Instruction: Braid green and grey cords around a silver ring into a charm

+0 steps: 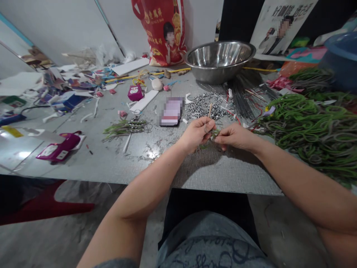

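Though unclear, left hand (196,134) against right (236,137).

Readable txt: hardly any.
Red bag (163,29) is showing gold Chinese chars, poster (281,26) is showing black ones, cut off at top; script on grey garment (214,249) is staying illegible.

The grey tabletop (167,167) is looking matt and finely grained (shining faintly near its middle). At its far edge the steel bowl (212,73) is gleaming, smooth and polished. Green loops (306,119) along the right edge are looking rubbery and dull. The stick (209,110) in the left hand (196,133) is showing pale, bare wood.
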The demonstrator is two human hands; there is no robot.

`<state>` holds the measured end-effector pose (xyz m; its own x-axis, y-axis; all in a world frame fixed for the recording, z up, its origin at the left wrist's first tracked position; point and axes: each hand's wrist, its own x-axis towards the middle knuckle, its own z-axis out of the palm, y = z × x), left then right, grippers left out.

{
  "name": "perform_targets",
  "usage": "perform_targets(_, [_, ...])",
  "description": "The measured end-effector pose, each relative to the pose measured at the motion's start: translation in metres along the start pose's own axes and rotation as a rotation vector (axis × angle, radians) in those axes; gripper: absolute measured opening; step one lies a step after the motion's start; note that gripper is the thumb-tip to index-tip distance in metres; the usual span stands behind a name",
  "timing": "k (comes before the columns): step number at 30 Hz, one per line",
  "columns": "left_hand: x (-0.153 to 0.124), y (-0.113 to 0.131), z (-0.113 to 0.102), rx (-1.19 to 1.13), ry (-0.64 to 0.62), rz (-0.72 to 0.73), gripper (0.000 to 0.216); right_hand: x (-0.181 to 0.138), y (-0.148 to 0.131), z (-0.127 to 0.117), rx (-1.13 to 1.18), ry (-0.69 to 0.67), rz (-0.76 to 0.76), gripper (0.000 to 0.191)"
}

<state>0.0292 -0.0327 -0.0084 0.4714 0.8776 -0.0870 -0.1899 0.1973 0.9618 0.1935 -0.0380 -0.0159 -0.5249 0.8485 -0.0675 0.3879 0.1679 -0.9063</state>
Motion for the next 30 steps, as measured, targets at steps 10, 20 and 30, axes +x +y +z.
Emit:
perform_targets(10, [0.000,-0.004,0.001,0.068,0.002,0.016,0.024,0.002,0.003,0.002,0.088,0.018,0.033,0.024])
perform_targets(20, [0.002,-0.006,0.006,0.022,0.092,0.031,0.024,0.001,-0.004,0.014,0.010,0.170,0.011,0.011])
perform_targets(30, [0.008,-0.006,0.002,0.047,0.364,0.130,0.028,-0.001,0.001,0.020,-0.333,0.571,-0.362,0.010])
